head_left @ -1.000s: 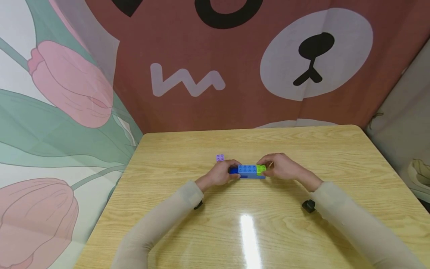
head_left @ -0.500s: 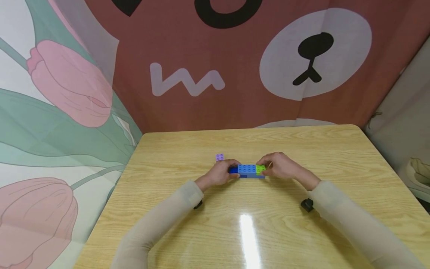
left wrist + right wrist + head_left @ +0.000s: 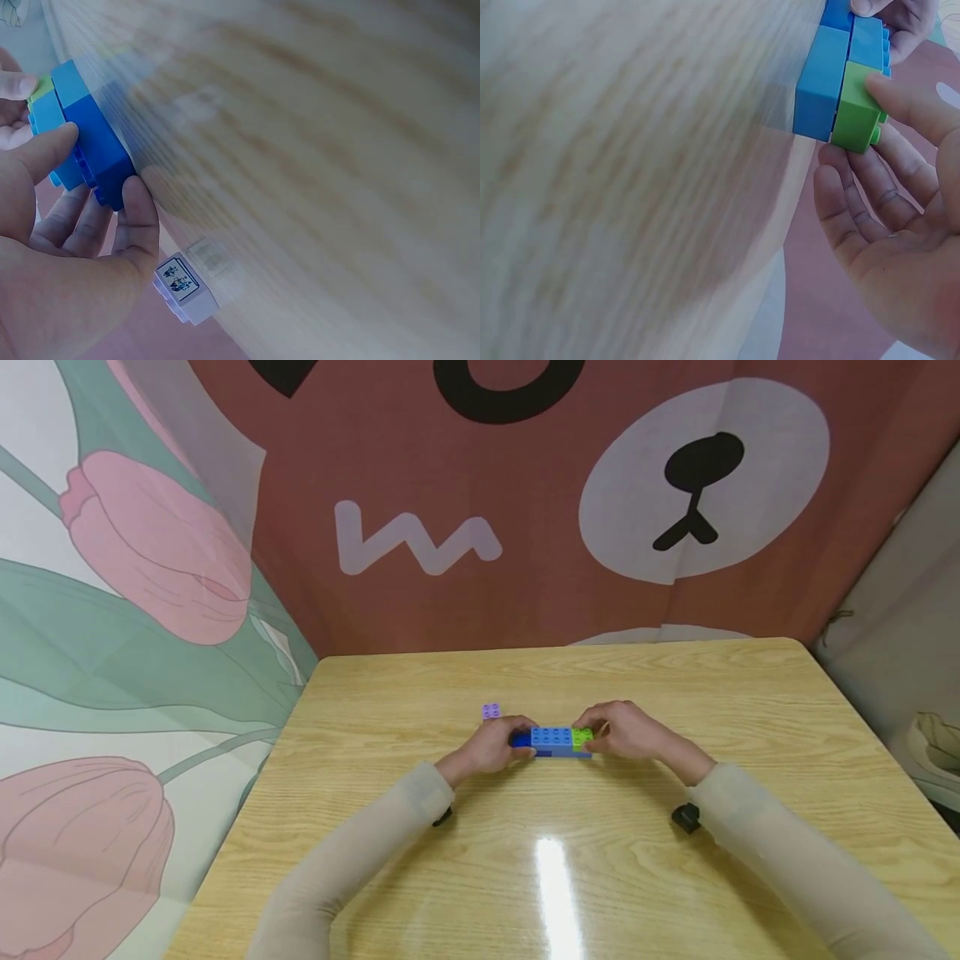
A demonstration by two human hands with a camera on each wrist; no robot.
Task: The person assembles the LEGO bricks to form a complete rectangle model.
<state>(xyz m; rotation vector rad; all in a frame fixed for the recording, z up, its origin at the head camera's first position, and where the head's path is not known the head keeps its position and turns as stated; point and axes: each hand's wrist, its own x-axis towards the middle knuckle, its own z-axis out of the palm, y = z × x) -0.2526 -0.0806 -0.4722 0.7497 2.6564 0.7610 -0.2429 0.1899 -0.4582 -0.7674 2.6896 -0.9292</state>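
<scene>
Mid-table lies a two-layer row of toy building bricks. A light blue brick and, flush against its right end, a small green brick form the upper layer. Beneath them run a dark blue brick on the left and another blue brick on the right. My left hand grips the left end, thumb at the seam between the layers, fingers round the far side. With thumb and fingers my right hand pinches the green brick; its lower fingers curl free beside it.
A purple brick with a printed picture on its side stands just behind my left hand. The wooden table reaches back to a bear-patterned curtain. A tulip-patterned cloth hangs at the left.
</scene>
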